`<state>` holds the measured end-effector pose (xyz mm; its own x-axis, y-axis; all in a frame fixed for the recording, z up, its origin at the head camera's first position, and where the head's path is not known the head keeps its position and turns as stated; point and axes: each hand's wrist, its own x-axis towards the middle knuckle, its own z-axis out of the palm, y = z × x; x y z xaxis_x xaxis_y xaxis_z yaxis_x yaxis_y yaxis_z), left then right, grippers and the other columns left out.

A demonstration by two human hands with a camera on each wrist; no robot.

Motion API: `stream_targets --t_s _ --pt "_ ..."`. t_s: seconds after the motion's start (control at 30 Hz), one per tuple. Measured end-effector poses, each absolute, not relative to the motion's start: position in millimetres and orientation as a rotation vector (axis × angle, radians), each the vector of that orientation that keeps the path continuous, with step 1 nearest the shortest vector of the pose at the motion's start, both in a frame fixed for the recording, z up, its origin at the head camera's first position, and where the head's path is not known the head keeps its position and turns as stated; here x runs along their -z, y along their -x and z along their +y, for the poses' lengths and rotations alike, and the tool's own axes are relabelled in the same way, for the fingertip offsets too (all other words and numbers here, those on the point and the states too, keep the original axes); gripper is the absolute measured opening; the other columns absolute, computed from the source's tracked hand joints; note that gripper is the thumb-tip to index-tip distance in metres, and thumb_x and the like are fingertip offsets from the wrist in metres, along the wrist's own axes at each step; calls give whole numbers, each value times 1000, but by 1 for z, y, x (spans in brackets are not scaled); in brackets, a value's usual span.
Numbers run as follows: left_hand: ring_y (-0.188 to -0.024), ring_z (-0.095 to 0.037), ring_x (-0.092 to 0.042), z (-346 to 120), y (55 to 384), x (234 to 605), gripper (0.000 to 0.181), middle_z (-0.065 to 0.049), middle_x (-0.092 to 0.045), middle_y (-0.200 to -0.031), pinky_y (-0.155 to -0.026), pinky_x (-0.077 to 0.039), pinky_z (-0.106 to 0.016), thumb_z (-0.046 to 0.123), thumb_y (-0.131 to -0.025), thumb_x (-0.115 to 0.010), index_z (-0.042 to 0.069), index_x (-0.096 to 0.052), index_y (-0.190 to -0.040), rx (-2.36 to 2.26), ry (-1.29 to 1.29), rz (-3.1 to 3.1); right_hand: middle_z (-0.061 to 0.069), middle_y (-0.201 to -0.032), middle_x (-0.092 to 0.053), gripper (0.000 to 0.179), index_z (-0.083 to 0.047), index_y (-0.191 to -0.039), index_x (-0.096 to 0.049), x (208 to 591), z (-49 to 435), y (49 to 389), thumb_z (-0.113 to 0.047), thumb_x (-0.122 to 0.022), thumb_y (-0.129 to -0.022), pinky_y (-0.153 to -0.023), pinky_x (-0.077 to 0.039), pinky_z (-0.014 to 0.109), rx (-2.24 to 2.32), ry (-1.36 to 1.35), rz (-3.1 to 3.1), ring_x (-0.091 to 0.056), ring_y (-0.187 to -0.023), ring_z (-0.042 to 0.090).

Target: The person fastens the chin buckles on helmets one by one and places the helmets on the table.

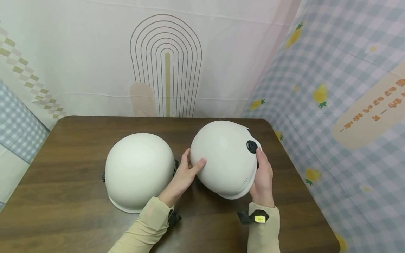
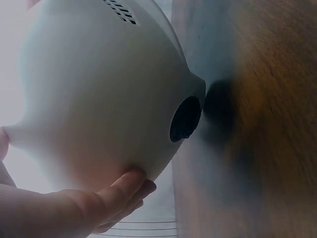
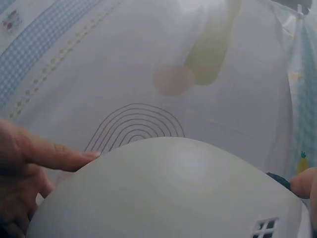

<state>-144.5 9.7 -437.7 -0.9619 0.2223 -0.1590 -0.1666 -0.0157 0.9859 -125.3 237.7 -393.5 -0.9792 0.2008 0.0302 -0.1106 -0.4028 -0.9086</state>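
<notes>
A smooth white helmet (image 1: 224,160) is held tilted between both hands at the right part of the table. My left hand (image 1: 181,178) grips its left side, thumb on the shell and fingers around the edge; in the left wrist view those fingers (image 2: 116,201) lie along the shell. My right hand (image 1: 263,177) holds the right rim, its thumb (image 3: 305,183) beside a round black knob (image 1: 251,146). Another black knob (image 2: 186,119) faces the tabletop in the left wrist view. Small vent slots (image 3: 266,227) show near the rim. The helmet's inside is hidden.
A second white helmet (image 1: 139,172) stands dome up on the brown wooden table (image 1: 63,182), just left of my left hand. Black fittings show at its sides. Patterned cloth (image 1: 227,63) hangs behind the table, and checked cloth (image 1: 341,116) along the right.
</notes>
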Motion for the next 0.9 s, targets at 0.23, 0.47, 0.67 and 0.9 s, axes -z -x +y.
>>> stream_targets --t_s 0.23,0.47,0.67,0.9 --pt "-142 -35 -25 10 144 436 95 -16 -11 -160 -110 -28 -52 43 -93 -64 10 0 -156 -2070 -78 1981 3 -147 -34 60 -18 -151 -31 394 231 126 -41 -52 -100 -111 -28 37 -1934 392 -1878 -35 -134 16" --pt "-145 -30 -19 10 143 435 100 -15 -10 -160 -112 -24 -51 51 -90 -64 12 0 -157 -2021 -60 2041 -1 -148 -27 59 -26 -147 -41 401 232 126 -37 -64 -94 -106 -26 47 -1448 240 -2035 -29 -133 19" --pt "-147 -28 -11 9 143 437 99 -12 -10 -161 -114 -17 -52 55 -89 -63 14 -5 -157 -1967 -69 2112 -2 -150 -28 49 -19 -141 -53 402 233 126 -31 -64 -95 -109 -25 48 -1364 142 -2065 -21 -137 16" --pt "-140 -27 -31 10 143 438 99 -12 -23 -157 -108 -32 -49 51 -87 -68 12 -10 -156 -2048 -89 2030 -4 -147 -35 42 -20 -134 -60 403 236 125 -33 -64 -95 -107 -28 51 -1429 168 -2055 -26 -134 18"
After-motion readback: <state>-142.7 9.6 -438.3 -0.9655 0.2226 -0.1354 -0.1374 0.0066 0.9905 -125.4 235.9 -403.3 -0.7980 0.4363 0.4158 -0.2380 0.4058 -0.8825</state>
